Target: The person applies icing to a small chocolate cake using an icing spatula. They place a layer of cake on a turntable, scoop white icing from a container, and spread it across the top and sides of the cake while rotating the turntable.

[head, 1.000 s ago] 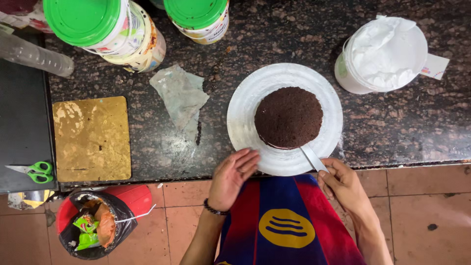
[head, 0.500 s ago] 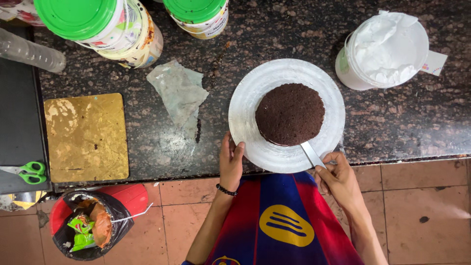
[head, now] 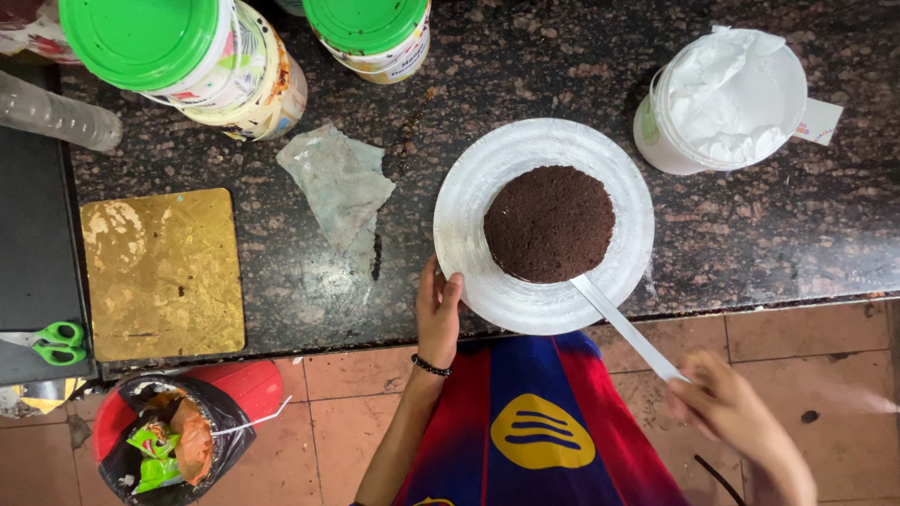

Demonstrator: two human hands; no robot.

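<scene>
**Knife under the cake**

The left hand (head: pixel 438 314) grips the white board's (head: pixel 469 215) rim on the bench (head: pixel 750 244). The right hand (head: pixel 727 412), blurred, seems closed on the knife (head: pixel 623 328), whose blade tip slides beneath the chocolate cake (head: pixel 549 223). Next, a level, steady stroke.

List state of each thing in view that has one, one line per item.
left hand: gripping the rim of the white round board
right hand: closed on the knife handle, blurred
knife: blade tip under the cake edge
chocolate cake: bare, unfrosted
white tub: open, full of cream
green-lidded jars: closed
scissors: closed
</scene>
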